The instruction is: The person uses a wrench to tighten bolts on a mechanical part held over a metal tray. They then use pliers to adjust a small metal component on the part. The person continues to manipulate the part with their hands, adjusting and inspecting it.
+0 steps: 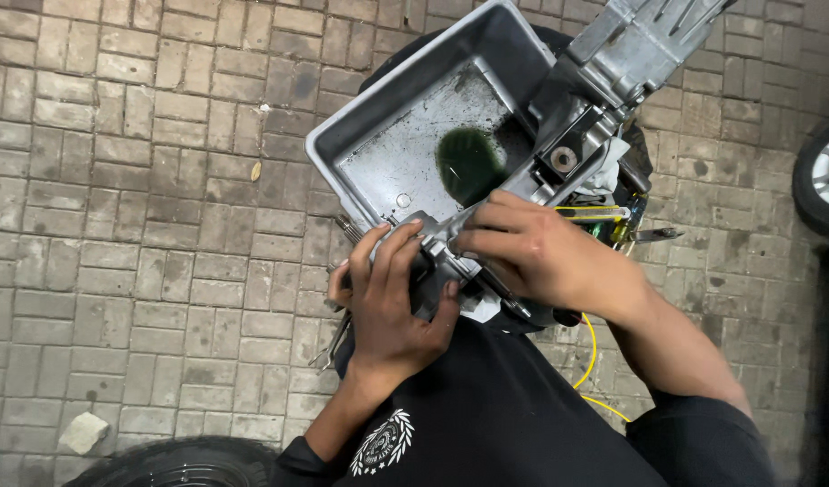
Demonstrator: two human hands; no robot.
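Gripping metal assembly (both hands).

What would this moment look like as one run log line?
left hand: grips metal part | right hand: on same part | grey tray: dark green puddle | ground: paving bricks

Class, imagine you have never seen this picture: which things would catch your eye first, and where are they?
Probably the shallow grey metal tray at top centre, with a dark green puddle of liquid inside. Just below it, the left hand and right hand grip a long grey metal mechanical assembly that runs up to the top right. A thin yellow wire trails over the brick paving at right.
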